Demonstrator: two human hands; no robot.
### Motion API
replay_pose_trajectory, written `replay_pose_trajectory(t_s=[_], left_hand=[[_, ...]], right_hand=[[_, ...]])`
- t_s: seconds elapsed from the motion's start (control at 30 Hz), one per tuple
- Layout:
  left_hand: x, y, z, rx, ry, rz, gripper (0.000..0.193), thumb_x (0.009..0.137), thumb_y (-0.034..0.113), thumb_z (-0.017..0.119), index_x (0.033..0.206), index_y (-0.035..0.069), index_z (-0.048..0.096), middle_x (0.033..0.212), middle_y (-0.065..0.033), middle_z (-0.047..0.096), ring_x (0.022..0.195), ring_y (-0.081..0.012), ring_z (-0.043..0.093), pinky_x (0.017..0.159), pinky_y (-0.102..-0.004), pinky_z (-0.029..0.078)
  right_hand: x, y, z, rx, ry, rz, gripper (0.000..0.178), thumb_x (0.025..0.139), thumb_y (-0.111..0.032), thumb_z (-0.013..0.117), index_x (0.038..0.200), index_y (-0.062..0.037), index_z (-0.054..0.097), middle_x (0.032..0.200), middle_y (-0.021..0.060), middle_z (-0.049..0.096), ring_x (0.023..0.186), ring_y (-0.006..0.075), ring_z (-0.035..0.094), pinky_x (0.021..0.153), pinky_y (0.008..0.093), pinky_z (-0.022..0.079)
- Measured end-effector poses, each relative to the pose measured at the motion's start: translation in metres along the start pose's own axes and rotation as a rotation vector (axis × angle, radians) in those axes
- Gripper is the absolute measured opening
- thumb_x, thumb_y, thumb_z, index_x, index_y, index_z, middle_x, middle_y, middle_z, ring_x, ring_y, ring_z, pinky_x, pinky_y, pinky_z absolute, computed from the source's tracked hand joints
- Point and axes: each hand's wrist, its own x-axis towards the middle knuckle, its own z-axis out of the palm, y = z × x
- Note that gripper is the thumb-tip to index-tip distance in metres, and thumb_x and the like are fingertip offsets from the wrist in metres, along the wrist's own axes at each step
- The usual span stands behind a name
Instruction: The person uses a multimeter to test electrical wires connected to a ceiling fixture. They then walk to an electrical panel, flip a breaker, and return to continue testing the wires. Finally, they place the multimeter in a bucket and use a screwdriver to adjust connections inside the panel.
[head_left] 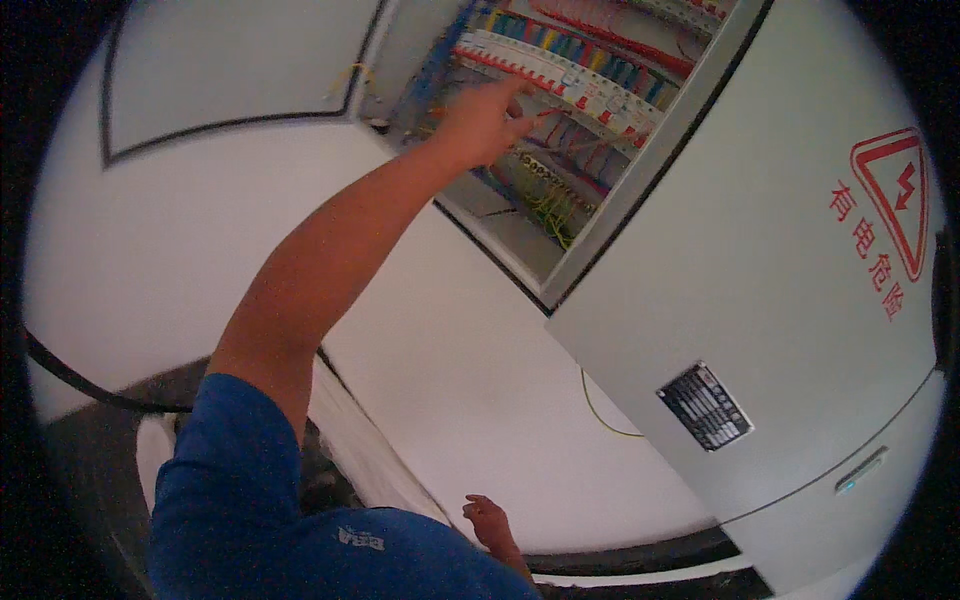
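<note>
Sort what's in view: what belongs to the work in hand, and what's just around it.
Part of the work:
- left hand, reaching to the breaker row
- row of circuit breakers with red levers
- open electrical cabinet housing them

Just around it:
- black cable at far left
- thin yellow-green wire outside the opening
- dark nameplate
- red warning triangle

Shirt (420, 558): one, blue, is covering shoulder and torso. Left sleeve (232, 425): short, matching blue, is ending on the upper arm. Mark (361, 540): small, pale, blocky, is sitting on the shirt's front. Left arm (315, 255): is showing bare below the sleeve. Left hand (482, 122), right hand (487, 520): both are going bare.
</note>
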Motion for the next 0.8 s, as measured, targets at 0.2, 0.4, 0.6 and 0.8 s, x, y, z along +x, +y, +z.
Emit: replay_pose_trajectory(t_s=[0.2,0.4,0.6,0.8], left_hand=[[0.039,-0.022,0.009,-0.091,-0.155,0.202,0.030,0.088,0.026,0.079,0.109,0.006,0.073,0.093,-0.0149,0.077,0.085,-0.0321,0.075,0.077,-0.0423,0.058],[0.048,-0.031,0.023,-0.247,-0.168,0.309,0.024,0.088,0.026,0.079,0.099,0.004,0.075,0.086,-0.0153,0.075,0.080,-0.0309,0.074,0.073,-0.0412,0.057],[0.044,-0.036,0.024,-0.282,-0.097,0.334,0.021,0.088,0.027,0.078,0.091,0.006,0.075,0.080,-0.0140,0.072,0.072,-0.0313,0.071,0.066,-0.0420,0.054],[0.038,-0.023,0.027,-0.262,0.004,0.434,0.020,0.086,0.027,0.079,0.088,0.008,0.075,0.080,-0.0125,0.072,0.072,-0.0336,0.070,0.064,-0.0438,0.054]], right_hand=[[0.086,-0.083,0.029,0.294,0.207,0.588,0.036,0.097,-0.024,0.070,0.126,-0.0033,0.068,0.104,0.0142,0.076,0.096,0.0219,0.073,0.086,0.0359,0.057],[0.151,-0.136,0.045,0.350,0.307,0.668,0.039,0.098,-0.026,0.069,0.129,-0.0031,0.067,0.105,0.0157,0.076,0.098,0.0230,0.073,0.089,0.0363,0.057],[0.185,-0.167,0.046,0.343,0.295,0.808,0.039,0.098,-0.029,0.069,0.127,-0.0041,0.068,0.104,0.0162,0.076,0.097,0.0268,0.074,0.089,0.0386,0.057],[0.174,-0.169,0.051,0.283,0.328,0.779,0.038,0.098,-0.032,0.067,0.125,-0.0059,0.069,0.100,0.0149,0.076,0.095,0.0272,0.074,0.086,0.0387,0.057]])
